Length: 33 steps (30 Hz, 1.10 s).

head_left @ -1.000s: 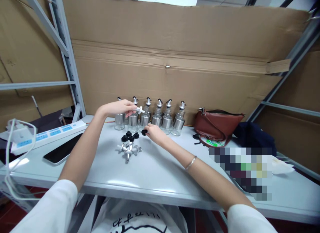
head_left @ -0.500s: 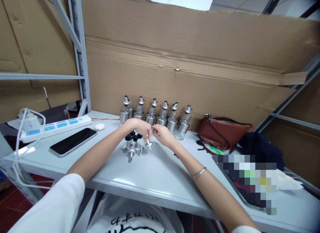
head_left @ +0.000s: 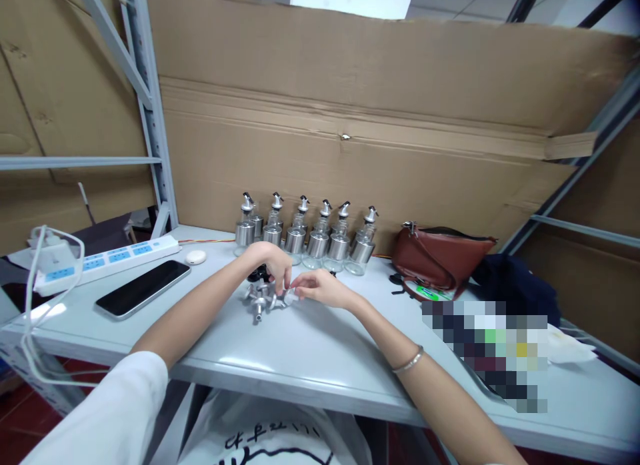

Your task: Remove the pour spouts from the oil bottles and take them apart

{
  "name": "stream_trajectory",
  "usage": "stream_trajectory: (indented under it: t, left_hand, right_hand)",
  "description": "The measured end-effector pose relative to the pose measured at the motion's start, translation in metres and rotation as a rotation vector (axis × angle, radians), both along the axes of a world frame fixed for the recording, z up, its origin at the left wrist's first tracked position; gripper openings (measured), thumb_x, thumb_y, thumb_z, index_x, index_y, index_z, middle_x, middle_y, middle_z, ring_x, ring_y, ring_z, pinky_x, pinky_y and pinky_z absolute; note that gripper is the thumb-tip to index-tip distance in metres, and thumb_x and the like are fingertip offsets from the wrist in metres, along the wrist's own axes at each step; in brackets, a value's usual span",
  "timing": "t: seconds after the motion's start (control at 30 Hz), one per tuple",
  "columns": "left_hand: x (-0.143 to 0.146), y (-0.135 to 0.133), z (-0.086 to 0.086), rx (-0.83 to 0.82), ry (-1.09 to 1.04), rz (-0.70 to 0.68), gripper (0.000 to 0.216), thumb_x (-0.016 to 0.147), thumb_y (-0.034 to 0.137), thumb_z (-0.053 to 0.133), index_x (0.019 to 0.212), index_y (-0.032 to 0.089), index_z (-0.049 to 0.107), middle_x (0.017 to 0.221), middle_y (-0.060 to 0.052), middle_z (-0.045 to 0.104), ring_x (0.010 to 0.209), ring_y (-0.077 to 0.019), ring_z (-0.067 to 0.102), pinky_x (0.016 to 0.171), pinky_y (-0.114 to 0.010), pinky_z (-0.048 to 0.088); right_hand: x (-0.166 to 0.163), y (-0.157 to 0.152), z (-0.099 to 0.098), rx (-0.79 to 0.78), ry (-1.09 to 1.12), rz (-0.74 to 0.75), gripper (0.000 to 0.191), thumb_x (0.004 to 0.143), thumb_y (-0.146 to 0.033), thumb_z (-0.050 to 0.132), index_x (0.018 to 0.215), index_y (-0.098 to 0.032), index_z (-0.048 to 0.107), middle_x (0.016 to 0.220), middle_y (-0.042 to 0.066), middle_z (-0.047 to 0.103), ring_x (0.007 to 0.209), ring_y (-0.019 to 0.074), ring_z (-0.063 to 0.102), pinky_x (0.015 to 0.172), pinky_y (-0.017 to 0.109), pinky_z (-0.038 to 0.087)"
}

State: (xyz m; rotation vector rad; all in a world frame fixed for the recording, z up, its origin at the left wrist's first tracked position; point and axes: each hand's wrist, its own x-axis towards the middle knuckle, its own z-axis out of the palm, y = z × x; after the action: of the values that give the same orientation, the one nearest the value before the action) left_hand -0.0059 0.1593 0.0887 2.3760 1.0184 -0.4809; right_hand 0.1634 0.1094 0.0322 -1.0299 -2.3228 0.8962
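Left hand (head_left: 276, 262): fingers narrowed and pointing down at the edge of a cluster of silver spouts (head_left: 259, 298); cannot tell whether they grip one. Right hand (head_left: 323, 288): thumb and fingers drawn close at a pale spout piece (head_left: 291, 297), which lies between the two hands; blur leaves the grip uncertain. Dial centred on the hands, 12 away from the person: cluster at 9 on the bench (head_left: 300, 358), black stoppers (head_left: 257, 275) at 10, partly covered by the left hand. Row of glass bottles (head_left: 296, 240) upright at 12, metal-sleeved, pourers fitted. Farther out: phone (head_left: 143, 288) at 9, power strip (head_left: 107, 262) past it, brown bag (head_left: 443, 255) at 2.
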Motion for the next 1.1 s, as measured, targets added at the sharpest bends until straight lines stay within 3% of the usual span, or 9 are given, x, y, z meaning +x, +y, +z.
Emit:
stream_trajectory:
  t: [0.13, 0.23, 0.37, 0.43, 0.57, 0.7, 0.8, 0.93, 1.1]
  left_hand:
    - [-0.008, -0.001, 0.011, -0.105, -0.029, 0.072, 0.025, 0.057, 0.034, 0.070, 0.077, 0.020, 0.073, 0.069, -0.002, 0.069, 0.057, -0.0154, 0.060, 0.059, -0.025, 0.041]
    - [-0.021, -0.001, 0.025, -0.088, -0.183, 0.164, 0.029, 0.061, 0.037, 0.067, 0.083, 0.018, 0.069, 0.076, -0.004, 0.069, 0.061, -0.0168, 0.062, 0.057, -0.025, 0.042]
    - [-0.050, 0.002, 0.046, 0.183, -0.499, 0.213, 0.025, 0.070, 0.037, 0.060, 0.083, 0.015, 0.062, 0.068, -0.002, 0.063, 0.061, -0.0138, 0.058, 0.057, -0.023, 0.041]
    - [-0.069, 0.008, 0.053, 0.415, -0.740, 0.339, 0.029, 0.074, 0.037, 0.058, 0.093, 0.016, 0.057, 0.070, 0.000, 0.059, 0.060, -0.0117, 0.054, 0.059, -0.023, 0.041]
    - [-0.106, 0.032, 0.052, 0.739, -1.173, 0.666, 0.053, 0.074, 0.034, 0.061, 0.119, 0.019, 0.038, 0.098, -0.005, 0.055, 0.079, -0.0123, 0.056, 0.069, -0.024, 0.044]
    - [-0.122, 0.050, 0.038, 0.569, -1.152, 0.837, 0.062, 0.070, 0.028, 0.066, 0.121, 0.015, 0.034, 0.110, -0.012, 0.054, 0.095, -0.0174, 0.056, 0.077, -0.027, 0.045]
    - [-0.116, 0.054, 0.025, 0.490, -1.086, 0.794, 0.046, 0.069, 0.025, 0.065, 0.108, 0.013, 0.046, 0.105, -0.011, 0.058, 0.096, -0.0189, 0.056, 0.081, -0.030, 0.043]
    - [-0.106, 0.057, 0.018, 0.563, -0.986, 0.650, 0.015, 0.069, 0.025, 0.060, 0.077, 0.014, 0.052, 0.081, -0.003, 0.059, 0.079, -0.0156, 0.055, 0.074, -0.027, 0.040]
    - [-0.103, 0.044, 0.040, 0.619, -0.886, 0.555, 0.015, 0.071, 0.026, 0.058, 0.078, 0.015, 0.051, 0.076, -0.001, 0.055, 0.073, -0.0149, 0.051, 0.069, -0.027, 0.038]
  right_hand:
    - [-0.003, -0.003, -0.002, -0.037, 0.045, 0.009, 0.022, 0.077, -0.026, 0.052, 0.089, -0.015, 0.067, 0.069, 0.002, 0.069, 0.063, 0.0127, 0.060, 0.062, 0.024, 0.047]
    - [-0.005, -0.003, -0.003, -0.011, 0.064, 0.033, 0.025, 0.076, -0.013, 0.045, 0.090, -0.016, 0.066, 0.077, 0.002, 0.069, 0.069, 0.0121, 0.062, 0.069, 0.025, 0.048]
    - [-0.006, -0.003, -0.004, 0.049, 0.041, 0.006, 0.040, 0.070, 0.000, 0.037, 0.096, -0.015, 0.063, 0.082, 0.003, 0.069, 0.072, 0.0109, 0.061, 0.070, 0.025, 0.048]
    - [-0.006, -0.003, -0.003, 0.102, 0.028, -0.044, 0.037, 0.072, -0.001, 0.039, 0.096, -0.014, 0.063, 0.085, 0.005, 0.068, 0.069, 0.0108, 0.060, 0.068, 0.025, 0.047]
    - [-0.006, -0.003, 0.001, 0.228, 0.066, -0.122, 0.030, 0.076, -0.007, 0.041, 0.092, -0.016, 0.065, 0.091, 0.006, 0.067, 0.072, 0.0116, 0.060, 0.068, 0.026, 0.047]
    - [-0.005, -0.003, 0.003, 0.301, 0.150, -0.184, 0.030, 0.076, -0.008, 0.042, 0.094, -0.016, 0.064, 0.091, 0.007, 0.068, 0.077, 0.0126, 0.061, 0.070, 0.027, 0.046]
    - [-0.005, -0.002, 0.004, 0.324, 0.202, -0.208, 0.029, 0.077, -0.011, 0.042, 0.095, -0.017, 0.064, 0.089, 0.006, 0.068, 0.077, 0.0130, 0.061, 0.069, 0.027, 0.046]
    - [-0.004, -0.003, 0.007, 0.352, 0.320, -0.271, 0.023, 0.080, -0.019, 0.045, 0.094, -0.017, 0.063, 0.091, 0.007, 0.068, 0.079, 0.0149, 0.062, 0.070, 0.028, 0.047]
    - [0.001, -0.007, 0.016, 0.466, 0.530, -0.450, 0.020, 0.084, -0.029, 0.046, 0.092, -0.018, 0.061, 0.088, 0.006, 0.066, 0.078, 0.0158, 0.061, 0.075, 0.030, 0.047]
